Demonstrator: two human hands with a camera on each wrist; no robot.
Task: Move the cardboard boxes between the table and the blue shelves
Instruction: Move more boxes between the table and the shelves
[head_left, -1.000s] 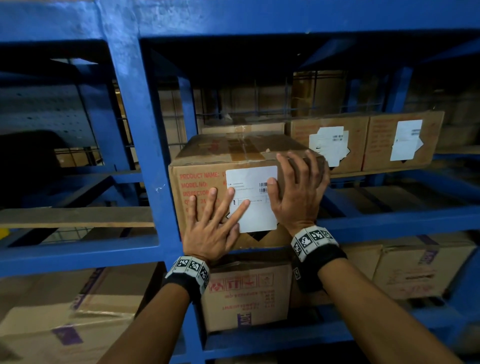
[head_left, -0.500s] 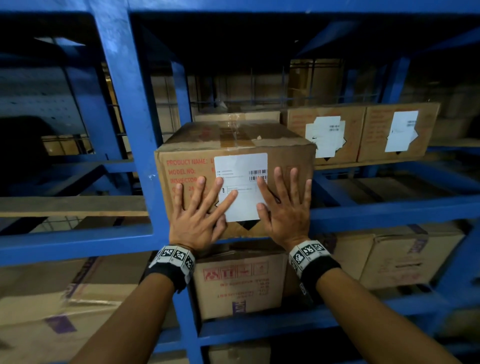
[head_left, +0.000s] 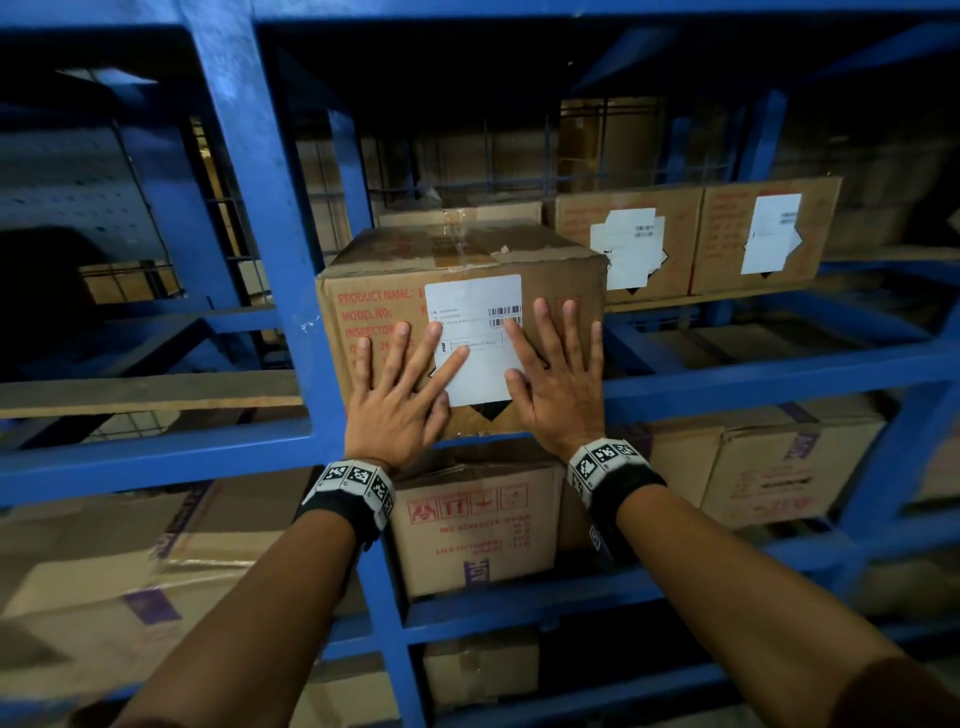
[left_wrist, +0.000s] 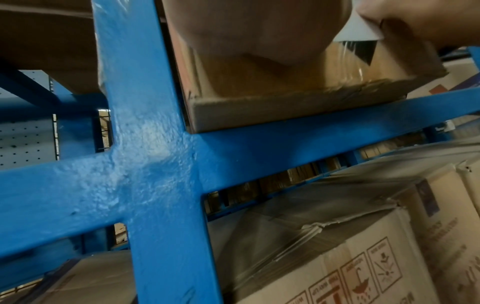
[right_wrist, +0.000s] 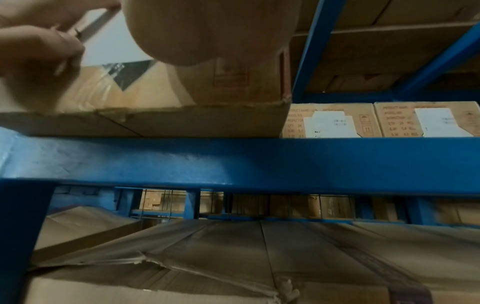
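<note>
A cardboard box (head_left: 457, 312) w/ a white label (head_left: 475, 338) is seen on the blue shelves (head_left: 753, 374), its front face at the shelf's front beam, just right of the blue upright post (head_left: 260, 249). Both palms are pressed flat vs. the box front. Left hand (head_left: 397, 400): fingers (head_left: 402, 343) straight & spread apart, laid over the red print and the label's left edge; nothing is gripped. Right hand (head_left: 558, 384): fingers (head_left: 569, 322) straight, spread, pointing up, thumb on the label's lower right corner; nothing is gripped either. In the wrist views the box bottom edge (left_wrist: 285, 111) is seen resting on the beam (right_wrist: 259, 160), w/ the heel of each palm against the cardboard. Two more labelled boxes (head_left: 691, 239) are set further back on the same level, to the right. Other boxes (head_left: 478, 519) are stored on the level below, one w/ red handling symbols, printed upside down.
</note>
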